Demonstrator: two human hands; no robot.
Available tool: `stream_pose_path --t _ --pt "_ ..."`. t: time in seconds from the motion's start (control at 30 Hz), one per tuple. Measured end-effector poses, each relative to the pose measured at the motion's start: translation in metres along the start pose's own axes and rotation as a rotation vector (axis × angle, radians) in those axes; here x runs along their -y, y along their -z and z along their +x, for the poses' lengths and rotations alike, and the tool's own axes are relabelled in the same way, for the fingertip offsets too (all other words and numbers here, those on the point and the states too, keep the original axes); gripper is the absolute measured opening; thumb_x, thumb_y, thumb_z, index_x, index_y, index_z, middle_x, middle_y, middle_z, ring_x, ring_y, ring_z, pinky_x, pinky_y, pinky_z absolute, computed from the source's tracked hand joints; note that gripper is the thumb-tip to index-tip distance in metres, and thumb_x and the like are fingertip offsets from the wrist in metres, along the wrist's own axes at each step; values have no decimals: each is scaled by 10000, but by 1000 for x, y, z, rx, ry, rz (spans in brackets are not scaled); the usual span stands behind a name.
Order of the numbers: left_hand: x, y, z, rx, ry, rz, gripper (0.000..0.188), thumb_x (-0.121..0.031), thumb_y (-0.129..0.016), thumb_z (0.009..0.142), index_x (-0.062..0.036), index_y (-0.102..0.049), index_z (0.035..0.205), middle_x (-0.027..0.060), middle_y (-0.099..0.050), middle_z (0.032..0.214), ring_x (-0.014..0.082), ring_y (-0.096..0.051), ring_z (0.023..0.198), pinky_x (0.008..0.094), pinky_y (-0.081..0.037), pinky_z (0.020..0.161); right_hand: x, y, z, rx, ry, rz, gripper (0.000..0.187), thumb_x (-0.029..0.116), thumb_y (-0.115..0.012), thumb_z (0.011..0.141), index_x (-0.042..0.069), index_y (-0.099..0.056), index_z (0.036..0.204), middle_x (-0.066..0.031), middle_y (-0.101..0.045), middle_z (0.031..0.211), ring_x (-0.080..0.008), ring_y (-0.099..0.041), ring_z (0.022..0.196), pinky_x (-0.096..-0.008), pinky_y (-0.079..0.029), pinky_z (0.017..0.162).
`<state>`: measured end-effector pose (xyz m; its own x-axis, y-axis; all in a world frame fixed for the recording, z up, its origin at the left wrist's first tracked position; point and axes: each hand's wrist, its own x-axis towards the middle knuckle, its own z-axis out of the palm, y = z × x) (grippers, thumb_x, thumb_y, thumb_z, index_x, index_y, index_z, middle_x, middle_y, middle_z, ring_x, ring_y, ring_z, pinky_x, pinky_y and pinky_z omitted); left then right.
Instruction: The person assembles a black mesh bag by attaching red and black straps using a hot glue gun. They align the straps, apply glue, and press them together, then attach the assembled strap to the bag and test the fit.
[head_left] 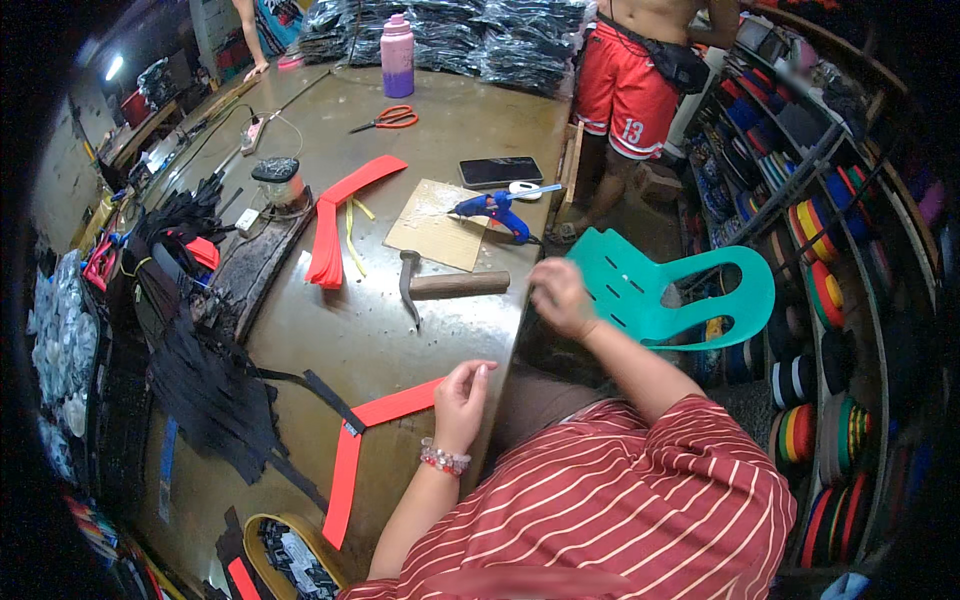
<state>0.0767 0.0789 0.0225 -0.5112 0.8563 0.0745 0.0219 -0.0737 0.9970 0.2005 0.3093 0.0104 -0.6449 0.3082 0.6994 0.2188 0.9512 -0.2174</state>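
Observation:
My left hand, with a beaded bracelet on its wrist, is closed over the right end of a bright orange strap. The strap lies in a bent shape on the table, and its two arms meet at a black strap piece with a small label at the joint. My right hand is raised beside the table edge, its fingers curled together and slightly blurred. What they hold, if anything, is hidden. Nearest to it are a wooden-handled hammer and a blue glue gun on a piece of cardboard.
More orange straps, orange-handled scissors, a phone and a purple bottle are on the table. Black straps pile at left. A green chair stands right; a person in red shorts stands beyond.

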Motion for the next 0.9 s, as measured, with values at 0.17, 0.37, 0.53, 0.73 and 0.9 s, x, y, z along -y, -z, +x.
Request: stream_pose_path --t 0.17,0.37,0.53,0.73,0.9 --pt "1 1 -4 29 0 200 185 -146 -534 917 -4 -649 952 30 -650 849 64 -522 702 217 -423 626 -95 9 22 -192 -562 35 103 82 -568 804 39 -598 892 -118 -565 936 -279 -530 907 -372 -436 819" --pt "-9 1 -6 96 0 238 168 -150 -570 880 -32 -682 924 101 -670 794 141 -609 670 264 -475 623 -125 -26 64 -231 -467 71 270 155 -611 801 59 -574 1051 -149 -529 1045 -325 -501 1028 -404 -394 919" --pt "-18 -8 -8 142 7 -11 147 -132 -537 904 -44 -621 986 17 -592 818 127 -534 671 270 -454 610 -151 -48 103 59 -255 40 443 252 -660 792 141 -555 1208 -137 -516 1155 -320 -488 1084 -401 -407 939" --pt "-19 -17 -5 170 -86 344 145 -97 -572 874 -32 -665 964 45 -619 748 89 -539 603 219 -425 566 -158 -58 109 248 -108 -74 281 252 -641 787 86 -613 1012 -130 -562 1041 -322 -511 995 -415 -449 845" --pt "-14 -21 -15 -14 182 195 147 -86 -559 884 -2 -662 948 53 -615 750 88 -561 616 214 -443 559 -156 -38 115 473 -137 47 386 268 -691 738 118 -619 1086 -99 -603 995 -309 -531 985 -396 -432 867"
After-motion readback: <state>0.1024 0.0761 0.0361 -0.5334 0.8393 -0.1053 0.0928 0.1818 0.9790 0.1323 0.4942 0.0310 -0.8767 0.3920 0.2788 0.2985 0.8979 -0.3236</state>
